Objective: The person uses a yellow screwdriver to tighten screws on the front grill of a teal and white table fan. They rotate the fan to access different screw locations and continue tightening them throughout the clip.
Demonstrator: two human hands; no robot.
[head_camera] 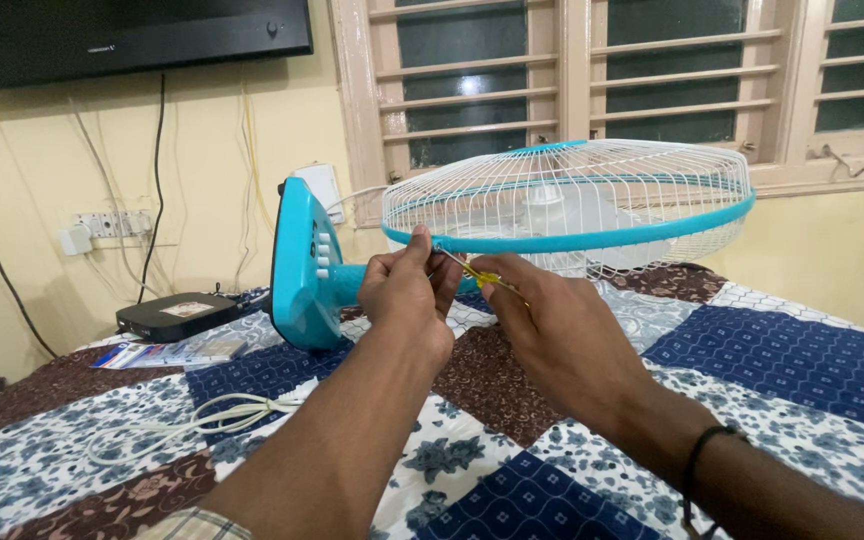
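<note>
Single head-worn view, angled down and forward, close over the quilted bed (772, 360).

Patchwork bed (772, 370) carries fan (312, 270), white cord (202, 415), black box (177, 315), booklets (167, 353).

We've got soft, even indoor light here, warm on the yellow wall (202, 150). One bright glare spot sits in the window (472, 85). Shadows stay faint, focus is sharp, edges bend slightly.

Left hand (407, 290): raised, fingers pinched together at the fingertips.
Right hand (552, 335): raised beside it, fingers curled closed, wrist banded.
</note>
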